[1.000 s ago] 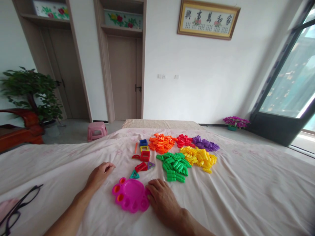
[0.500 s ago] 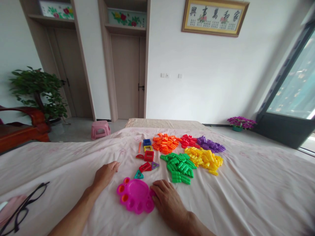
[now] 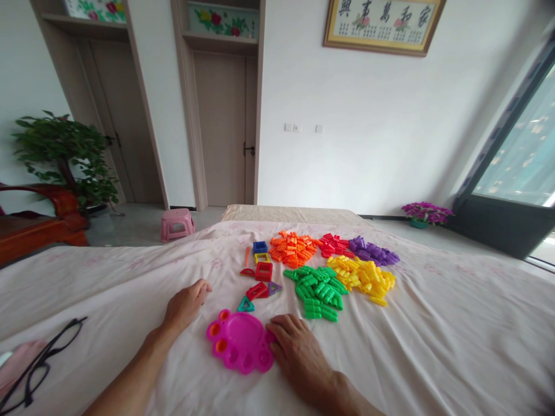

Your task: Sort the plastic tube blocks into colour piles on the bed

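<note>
A pink paw-shaped palette (image 3: 245, 332) lies on the cloth, with orange in some of its small wells. My right hand (image 3: 297, 352) holds the palette's right edge, fingers together and thumb hidden. To the left, my left hand (image 3: 188, 300) rests on the cloth with its fingers curled in and nothing visible in them. Beyond the palette lie a teal triangle (image 3: 246, 304), a purple triangle (image 3: 274, 288), red frames (image 3: 263, 271), a yellow frame (image 3: 262, 258) and a blue square (image 3: 260, 247).
Piles of green (image 3: 318, 289), yellow (image 3: 364, 277), orange (image 3: 292, 248), red (image 3: 335, 245) and purple pieces (image 3: 373, 252) spread right of the frames. Black glasses (image 3: 41, 364) lie at the left edge of the cloth. A pink stool (image 3: 177, 224) stands on the floor behind.
The camera view has shifted slightly. The left hand's fingers are curled in a little more, while the right hand stays at the palette's edge.
</note>
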Action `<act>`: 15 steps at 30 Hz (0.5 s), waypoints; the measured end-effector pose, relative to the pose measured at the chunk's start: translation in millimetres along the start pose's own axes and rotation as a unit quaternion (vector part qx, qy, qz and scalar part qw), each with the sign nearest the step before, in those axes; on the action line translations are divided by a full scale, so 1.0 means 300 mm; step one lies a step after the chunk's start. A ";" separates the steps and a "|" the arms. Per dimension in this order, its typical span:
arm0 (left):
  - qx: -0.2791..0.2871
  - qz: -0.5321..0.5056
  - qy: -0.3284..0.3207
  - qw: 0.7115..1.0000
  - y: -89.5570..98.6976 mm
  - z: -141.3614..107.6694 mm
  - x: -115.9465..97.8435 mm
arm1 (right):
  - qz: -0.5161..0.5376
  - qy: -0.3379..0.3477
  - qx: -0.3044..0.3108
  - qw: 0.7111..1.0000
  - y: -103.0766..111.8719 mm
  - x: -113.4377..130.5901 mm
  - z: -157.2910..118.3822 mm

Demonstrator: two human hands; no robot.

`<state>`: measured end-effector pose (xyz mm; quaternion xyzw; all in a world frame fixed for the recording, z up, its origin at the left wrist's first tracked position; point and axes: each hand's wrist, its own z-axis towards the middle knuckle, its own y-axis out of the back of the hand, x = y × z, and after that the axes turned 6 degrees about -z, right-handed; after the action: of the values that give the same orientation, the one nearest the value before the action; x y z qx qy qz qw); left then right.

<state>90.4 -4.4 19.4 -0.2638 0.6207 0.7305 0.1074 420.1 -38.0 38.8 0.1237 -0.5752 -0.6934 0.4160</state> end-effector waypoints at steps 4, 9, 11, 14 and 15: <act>0.003 -0.001 0.000 1.000 0.005 -0.006 -0.008 | 0.082 -0.009 -0.031 0.996 -0.013 -0.026 -0.006; 0.004 -0.006 -0.005 1.000 -0.003 -0.003 0.002 | 0.147 -0.061 -0.117 0.980 -0.056 -0.080 -0.013; 0.002 -0.005 -0.005 1.000 -0.007 -0.001 0.007 | 0.162 -0.078 -0.135 0.974 -0.066 -0.093 -0.011; -0.004 -0.001 -0.002 1.000 -0.009 0.000 0.009 | 0.173 -0.091 -0.125 0.973 -0.066 -0.098 -0.006; -0.006 -0.001 -0.001 1.000 -0.008 -0.001 0.008 | 0.172 -0.092 -0.119 0.974 -0.063 -0.097 -0.005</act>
<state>89.7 -4.4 16.0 -0.2642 0.6158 0.7344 0.1076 430.9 -18.2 12.5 -0.0911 -0.5370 -0.6834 0.4860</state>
